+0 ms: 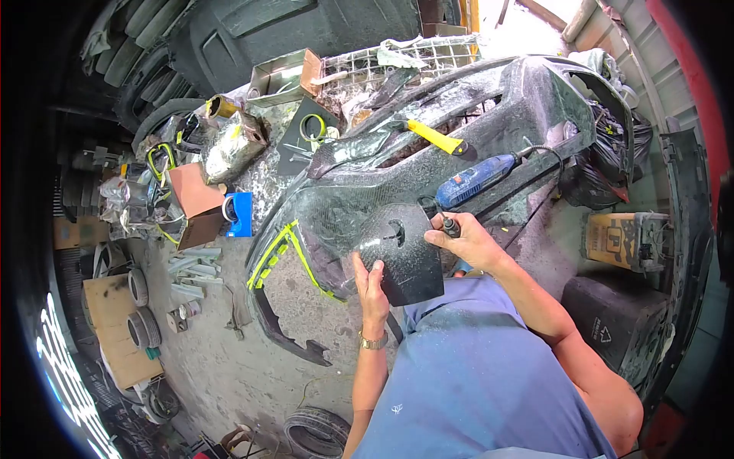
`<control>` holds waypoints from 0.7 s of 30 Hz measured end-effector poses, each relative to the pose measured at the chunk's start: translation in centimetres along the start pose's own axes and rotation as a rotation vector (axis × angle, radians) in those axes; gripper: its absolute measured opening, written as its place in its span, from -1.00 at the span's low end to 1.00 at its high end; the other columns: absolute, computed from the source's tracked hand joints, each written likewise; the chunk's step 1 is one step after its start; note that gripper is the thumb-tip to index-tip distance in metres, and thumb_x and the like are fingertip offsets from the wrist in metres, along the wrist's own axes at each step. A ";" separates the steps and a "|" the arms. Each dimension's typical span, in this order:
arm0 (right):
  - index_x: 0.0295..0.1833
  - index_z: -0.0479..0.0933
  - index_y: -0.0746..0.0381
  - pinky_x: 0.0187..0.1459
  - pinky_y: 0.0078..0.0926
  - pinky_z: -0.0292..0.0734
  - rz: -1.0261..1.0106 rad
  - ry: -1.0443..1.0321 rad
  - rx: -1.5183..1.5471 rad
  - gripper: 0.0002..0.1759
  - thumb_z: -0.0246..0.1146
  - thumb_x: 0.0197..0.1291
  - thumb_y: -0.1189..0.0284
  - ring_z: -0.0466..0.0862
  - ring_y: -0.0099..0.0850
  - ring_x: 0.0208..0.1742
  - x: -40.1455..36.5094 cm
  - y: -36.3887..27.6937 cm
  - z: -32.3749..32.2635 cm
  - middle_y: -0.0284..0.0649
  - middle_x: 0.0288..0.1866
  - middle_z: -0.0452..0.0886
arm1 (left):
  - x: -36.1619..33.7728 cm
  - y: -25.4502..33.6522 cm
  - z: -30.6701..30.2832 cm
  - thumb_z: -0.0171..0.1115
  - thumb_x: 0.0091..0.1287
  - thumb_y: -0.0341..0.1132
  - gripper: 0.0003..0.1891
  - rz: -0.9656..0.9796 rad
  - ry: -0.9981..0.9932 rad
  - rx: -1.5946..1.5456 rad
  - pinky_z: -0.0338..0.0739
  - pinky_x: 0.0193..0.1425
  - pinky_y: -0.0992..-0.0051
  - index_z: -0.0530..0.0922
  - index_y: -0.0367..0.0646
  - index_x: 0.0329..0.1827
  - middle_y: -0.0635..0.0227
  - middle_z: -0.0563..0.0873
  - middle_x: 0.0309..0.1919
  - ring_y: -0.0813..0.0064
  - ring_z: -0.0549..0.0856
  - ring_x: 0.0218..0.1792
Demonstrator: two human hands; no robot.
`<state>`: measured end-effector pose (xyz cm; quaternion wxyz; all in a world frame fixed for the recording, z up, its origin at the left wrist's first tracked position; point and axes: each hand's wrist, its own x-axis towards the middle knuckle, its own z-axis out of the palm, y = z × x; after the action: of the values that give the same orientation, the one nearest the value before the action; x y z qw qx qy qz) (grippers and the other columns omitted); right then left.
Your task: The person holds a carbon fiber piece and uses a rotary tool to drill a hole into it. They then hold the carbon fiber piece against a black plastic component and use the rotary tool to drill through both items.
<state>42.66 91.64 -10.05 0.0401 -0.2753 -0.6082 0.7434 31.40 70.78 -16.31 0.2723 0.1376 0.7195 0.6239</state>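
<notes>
My left hand [371, 291] grips a dark, dust-covered plastic panel [417, 268] by its left edge, thumb on top. An irregular slot opens near the panel's upper part. My right hand [472, 243] is closed around a small black handpiece [451, 227] at the panel's upper right edge; its tip is hard to make out. Just beyond lies a blue rotary tool [474, 182] with a dark cord, resting on a large dusty car bumper [359, 199]. A yellow utility knife [436, 138] rests on the bumper farther up.
Yellow-green tape [271, 256] lines a bumper edge. On the left are a cluttered bench with a tape roll [312, 128], a blue box [240, 214] and metal strips [197, 268]. A tyre [317, 433] lies on the floor. A black bin [612, 317] stands at right.
</notes>
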 end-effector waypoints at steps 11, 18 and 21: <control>-0.15 0.55 0.36 -0.26 -0.62 0.34 -0.140 0.022 -0.094 -0.69 0.39 0.30 0.30 0.31 -0.71 -0.31 -0.9 -0.2 -1.2 -0.54 -0.39 0.37 | 0.4 7.2 2.4 0.43 0.15 -0.17 0.02 0.678 0.043 0.665 0.03 0.57 0.18 -0.01 -0.23 0.60 0.01 0.15 0.54 0.25 0.12 0.57; -0.17 0.60 0.25 -0.40 -0.68 0.17 -0.045 -0.128 -0.046 -0.74 0.37 0.31 0.26 0.26 -0.76 -0.43 -0.7 0.1 -2.1 -0.63 -0.49 0.33 | 4.8 8.0 2.6 0.25 0.45 -0.24 -0.73 0.247 -0.159 0.303 0.48 -0.18 0.52 0.66 -0.31 -0.04 0.34 0.70 -0.25 0.53 0.61 -0.27; -0.16 0.62 0.20 -0.51 -0.69 0.07 0.043 -0.178 0.024 -0.76 0.35 0.34 0.23 0.23 -0.80 -0.54 -0.8 0.2 -2.6 -0.65 -0.54 0.32 | 5.5 7.5 2.5 0.13 0.55 -0.15 -0.64 0.169 -0.145 0.065 0.36 -0.27 0.66 0.71 -0.31 -0.14 0.54 0.62 -0.48 0.77 0.49 -0.37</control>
<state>44.55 93.57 -10.23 -0.0269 -0.2206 -0.5942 0.7730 27.27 77.15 -10.43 0.2655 0.2512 0.7035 0.6095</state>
